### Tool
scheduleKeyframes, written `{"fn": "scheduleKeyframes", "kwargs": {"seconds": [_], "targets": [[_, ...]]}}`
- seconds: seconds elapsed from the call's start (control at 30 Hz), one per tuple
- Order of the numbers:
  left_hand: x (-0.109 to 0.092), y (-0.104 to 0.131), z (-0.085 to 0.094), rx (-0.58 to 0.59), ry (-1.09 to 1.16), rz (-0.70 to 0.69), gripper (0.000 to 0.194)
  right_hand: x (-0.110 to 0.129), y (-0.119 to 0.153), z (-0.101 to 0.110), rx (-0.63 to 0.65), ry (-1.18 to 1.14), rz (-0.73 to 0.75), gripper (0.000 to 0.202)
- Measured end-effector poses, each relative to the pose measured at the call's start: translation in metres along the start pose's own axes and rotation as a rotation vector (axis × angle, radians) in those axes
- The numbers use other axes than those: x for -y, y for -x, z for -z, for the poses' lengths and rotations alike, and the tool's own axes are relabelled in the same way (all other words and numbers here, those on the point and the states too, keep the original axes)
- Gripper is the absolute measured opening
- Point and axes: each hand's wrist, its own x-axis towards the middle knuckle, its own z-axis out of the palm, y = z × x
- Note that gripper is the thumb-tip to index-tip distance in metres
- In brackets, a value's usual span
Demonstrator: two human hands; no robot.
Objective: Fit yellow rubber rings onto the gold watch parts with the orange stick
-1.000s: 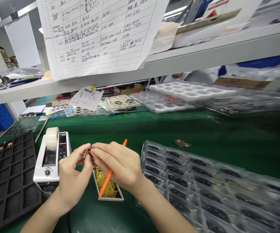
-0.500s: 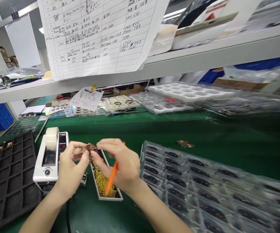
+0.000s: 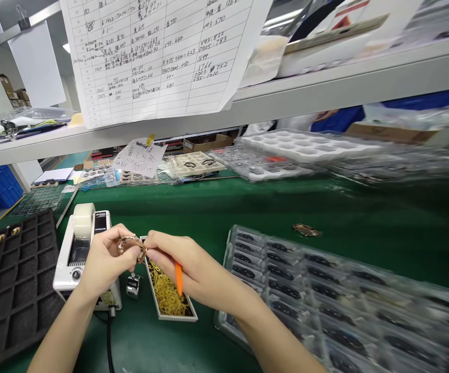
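My left hand point(image 3: 106, 259) pinches a rose-gold watch case point(image 3: 128, 243) between thumb and fingers, holding it tilted. At the right edge of the case, the closed fingertips of my right hand point(image 3: 185, 259) meet it. An orange pen-like tool point(image 3: 179, 278) sticks out below my right palm; the rest of it is hidden in the hand. Just beneath both hands lies a narrow white-rimmed tray point(image 3: 155, 300) of small yellow rings point(image 3: 170, 292). A small chrome tally counter point(image 3: 133, 286) stands between this tray and the tape dispenser point(image 3: 66, 277).
A black foam tray point(image 3: 14, 290) with a few gold pieces lies at left. Clear plastic trays point(image 3: 261, 248) of dark parts fill the right. Another watch part point(image 3: 306, 230) rests behind them on the green mat point(image 3: 193, 207). Overhead runs a shelf point(image 3: 286, 111) with a handwritten sheet.
My right hand has turned and lowered, its fingers closing in at the case's edge. The orange tool has swung more upright. My left hand has shifted slightly left and tilted the case.
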Motion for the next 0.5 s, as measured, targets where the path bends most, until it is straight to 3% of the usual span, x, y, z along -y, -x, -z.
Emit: {"fn": "scheduleKeyframes", "kwargs": {"seconds": [0.1,0.23,0.3,0.4,0.5], "targets": [[0.002,0.0,-0.001,0.0,-0.027,-0.001,0.016,-0.003,-0.001,-0.004,0.009,-0.051,-0.055,0.03],[0.004,-0.002,-0.001,-0.034,-0.064,-0.023,0.014,-0.009,-0.005,-0.012,0.003,-0.338,-0.203,0.043],[0.004,-0.004,0.001,-0.088,-0.123,-0.083,0.014,-0.01,-0.006,-0.014,-0.059,-0.45,-0.291,0.048],[0.009,-0.008,0.005,-0.159,-0.291,-0.238,0.014,-0.007,-0.006,-0.013,-0.203,-0.447,-0.422,0.051],[0.018,-0.012,0.008,-0.229,-0.601,-0.579,0.013,-0.001,-0.005,-0.013,-0.218,-0.472,-0.483,0.049]]}}
